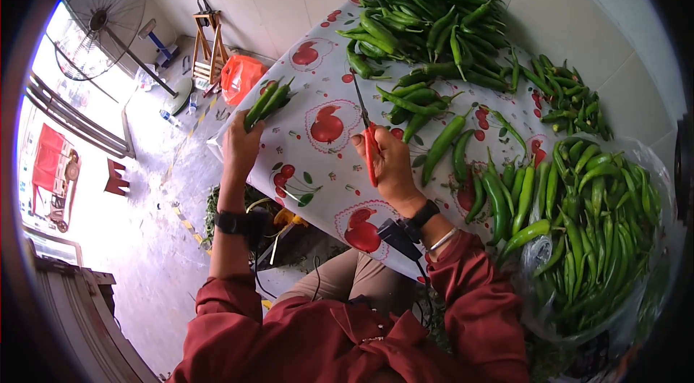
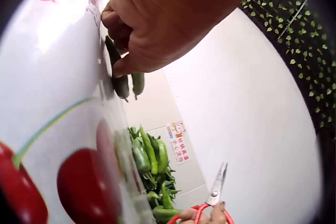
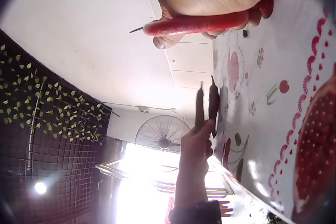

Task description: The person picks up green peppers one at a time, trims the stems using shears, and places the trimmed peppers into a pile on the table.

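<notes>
In the head view my left hand (image 1: 242, 146) grips green chili peppers (image 1: 269, 102) above the table's left edge. Two of these peppers (image 3: 213, 103) show side by side in the right wrist view, their tips pointing away from the fingers. My right hand (image 1: 394, 169) holds scissors (image 1: 371, 151) by their red handles over the middle of the table, blades pointing away from me. The left wrist view shows the scissor blades (image 2: 219, 182) slightly parted with no pepper between them. Loose green peppers (image 1: 444, 144) lie to the right of the right hand.
A big heap of peppers (image 1: 434, 28) covers the far end of the patterned tablecloth (image 1: 293, 137). A smaller pile (image 1: 571, 97) sits at the right edge, and a clear plastic bag (image 1: 538, 260) full of peppers is nearer. A fan (image 1: 97, 19) and an orange bag (image 1: 241, 78) stand left.
</notes>
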Motion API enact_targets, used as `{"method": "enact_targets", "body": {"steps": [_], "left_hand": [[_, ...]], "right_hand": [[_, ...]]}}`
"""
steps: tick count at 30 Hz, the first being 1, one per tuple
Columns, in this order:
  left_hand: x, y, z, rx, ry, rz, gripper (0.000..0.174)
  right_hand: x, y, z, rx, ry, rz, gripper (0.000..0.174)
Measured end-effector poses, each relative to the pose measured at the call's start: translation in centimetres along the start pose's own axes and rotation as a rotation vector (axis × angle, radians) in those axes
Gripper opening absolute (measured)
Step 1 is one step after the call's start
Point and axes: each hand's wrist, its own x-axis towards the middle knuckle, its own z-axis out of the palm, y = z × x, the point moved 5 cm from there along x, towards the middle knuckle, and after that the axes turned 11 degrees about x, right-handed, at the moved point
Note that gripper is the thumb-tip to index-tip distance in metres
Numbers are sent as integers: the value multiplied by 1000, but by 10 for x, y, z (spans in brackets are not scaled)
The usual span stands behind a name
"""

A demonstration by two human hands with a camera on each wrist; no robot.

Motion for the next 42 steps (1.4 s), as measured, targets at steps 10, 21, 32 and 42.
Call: {"method": "enact_targets", "body": {"steps": [10, 21, 32, 42], "left_hand": [[41, -60, 36, -313, -151, -115, 24], [-28, 69, 15, -1914, -993, -367, 26], [-46, 80, 19, -1919, -1048, -269, 27], [-34, 116, -12, -1255, -648, -138, 26]], "right_hand": [[-4, 3, -4, -56, 56, -38, 30], [0, 5, -1, -14, -13, 58, 27], [1, 6, -1, -30, -17, 26, 30], [-2, 10, -1, -97, 16, -16, 29]]}}
